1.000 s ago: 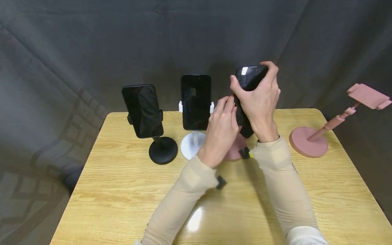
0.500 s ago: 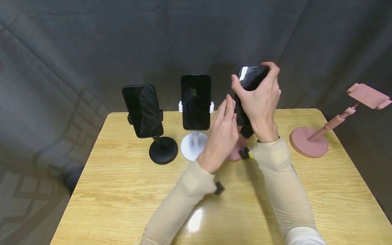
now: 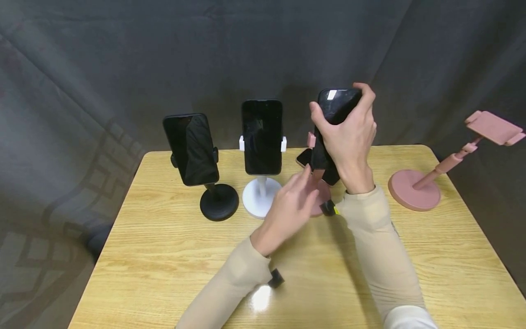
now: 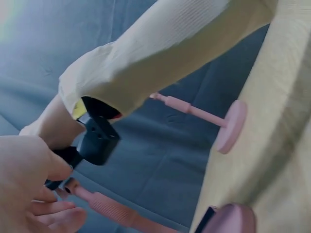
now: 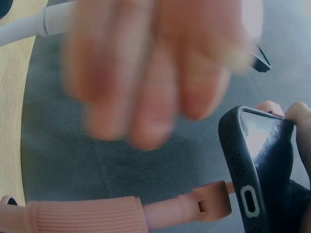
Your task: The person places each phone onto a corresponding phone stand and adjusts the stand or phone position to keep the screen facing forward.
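My right hand (image 3: 349, 137) grips a black phone (image 3: 338, 106), thumb on its left edge and fingers over its right. Behind the phone is a pink phone stand (image 3: 325, 197), and the stand's left clamp arm (image 3: 311, 140) shows beside it. My left hand (image 3: 289, 208) is just below the phone, before the stand's post, with fingers extended and nothing held. In the right wrist view its blurred fingers (image 5: 150, 107) hang apart from the phone, whose lower end and charging port face the camera. Whether the right clamp arm grips is hidden by my right hand.
To the left, a white stand (image 3: 256, 203) and a black stand (image 3: 219, 203) each hold a phone upright. A pink stand (image 3: 412, 192) at the right has a bare holder (image 3: 495, 129). More phones (image 3: 304, 157) lie behind the middle pink stand. A dark curtain (image 3: 246, 45) backs the table.
My left hand has left the left side of the phone and clamp and dropped down and toward me, uncovering the pink clamp arm. My right hand still grips the phone in nearly the same place.
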`<act>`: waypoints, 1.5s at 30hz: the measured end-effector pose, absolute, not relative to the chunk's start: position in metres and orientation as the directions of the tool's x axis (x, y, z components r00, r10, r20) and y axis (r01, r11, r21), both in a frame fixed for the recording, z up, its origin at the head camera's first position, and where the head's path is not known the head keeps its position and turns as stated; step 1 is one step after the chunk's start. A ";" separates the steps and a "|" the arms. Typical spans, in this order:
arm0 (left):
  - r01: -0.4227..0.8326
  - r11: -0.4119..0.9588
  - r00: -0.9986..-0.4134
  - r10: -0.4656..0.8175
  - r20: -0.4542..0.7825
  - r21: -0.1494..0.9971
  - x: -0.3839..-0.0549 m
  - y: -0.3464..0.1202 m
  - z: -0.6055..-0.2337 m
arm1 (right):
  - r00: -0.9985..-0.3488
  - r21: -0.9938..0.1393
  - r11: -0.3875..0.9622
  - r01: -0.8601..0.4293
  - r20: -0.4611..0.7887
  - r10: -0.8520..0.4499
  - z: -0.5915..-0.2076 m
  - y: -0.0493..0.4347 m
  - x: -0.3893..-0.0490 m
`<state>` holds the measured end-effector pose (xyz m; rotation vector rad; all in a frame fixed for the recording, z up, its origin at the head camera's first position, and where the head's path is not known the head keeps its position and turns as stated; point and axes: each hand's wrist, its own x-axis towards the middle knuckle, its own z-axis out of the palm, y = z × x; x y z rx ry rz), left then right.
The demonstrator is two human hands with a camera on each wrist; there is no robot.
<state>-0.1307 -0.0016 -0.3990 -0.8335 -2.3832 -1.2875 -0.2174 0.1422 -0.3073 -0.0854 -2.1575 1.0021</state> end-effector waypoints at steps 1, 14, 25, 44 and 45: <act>0.623 0.426 -0.782 0.366 0.504 0.656 -0.129 -0.003 -0.402 | -0.722 -0.681 0.694 -0.236 0.600 0.344 -0.308 0.142 -0.218; 0.635 0.466 -0.751 0.559 0.351 0.616 -0.105 -0.017 -0.431 | -0.760 -0.676 0.700 -0.231 0.575 0.304 -0.321 0.151 -0.217; 0.647 0.439 -0.735 0.576 0.357 0.624 -0.100 -0.028 -0.443 | -0.755 -0.682 0.678 -0.275 0.590 0.287 -0.344 0.158 -0.205; 0.541 0.494 -0.796 0.563 0.224 0.681 -0.090 -0.039 -0.452 | -0.666 -0.598 0.676 -0.430 0.716 0.209 -0.393 0.168 -0.178; 0.539 0.494 -0.797 0.562 0.222 0.683 -0.090 -0.039 -0.454 | -0.668 -0.597 0.679 -0.427 0.715 0.209 -0.396 0.169 -0.176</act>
